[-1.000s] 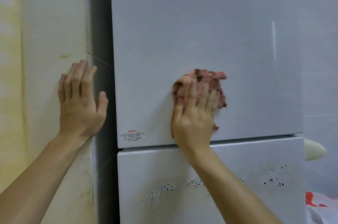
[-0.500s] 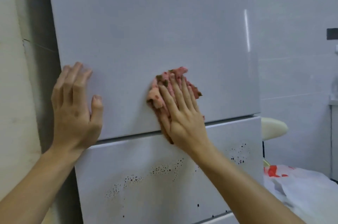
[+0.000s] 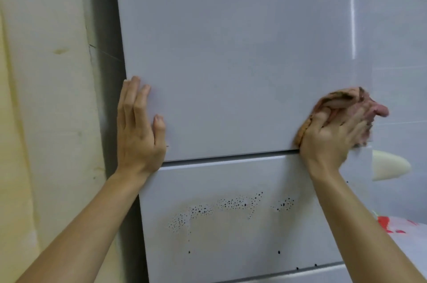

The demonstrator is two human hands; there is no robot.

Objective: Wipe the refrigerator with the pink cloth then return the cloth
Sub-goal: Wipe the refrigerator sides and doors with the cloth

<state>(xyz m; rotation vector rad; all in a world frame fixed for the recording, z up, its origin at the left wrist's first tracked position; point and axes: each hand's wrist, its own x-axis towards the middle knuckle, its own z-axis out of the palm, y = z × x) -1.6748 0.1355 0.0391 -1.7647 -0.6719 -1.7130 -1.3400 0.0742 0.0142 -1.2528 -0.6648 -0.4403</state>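
The white refrigerator [image 3: 242, 63] fills the middle of the view, with a seam between its upper door and a lower door. The crumpled pink cloth [image 3: 346, 102] is pressed against the upper door at its lower right corner. My right hand [image 3: 330, 135] lies over the cloth and holds it against the door. My left hand [image 3: 138, 130] rests flat on the upper door's lower left corner, fingers up and apart, holding nothing. Black speckles [image 3: 231, 206] dot the lower door.
A cream wall [image 3: 46, 98] stands to the left of the refrigerator, with a dark gap between them. A cream rounded object [image 3: 388, 166] sticks out past the right edge. A white and red plastic bag [image 3: 397, 229] lies at lower right, before a pale tiled wall.
My right hand has swept the pink cloth from the middle of the upper door to its lower right corner. My left hand has moved from the wall onto the door's left edge.
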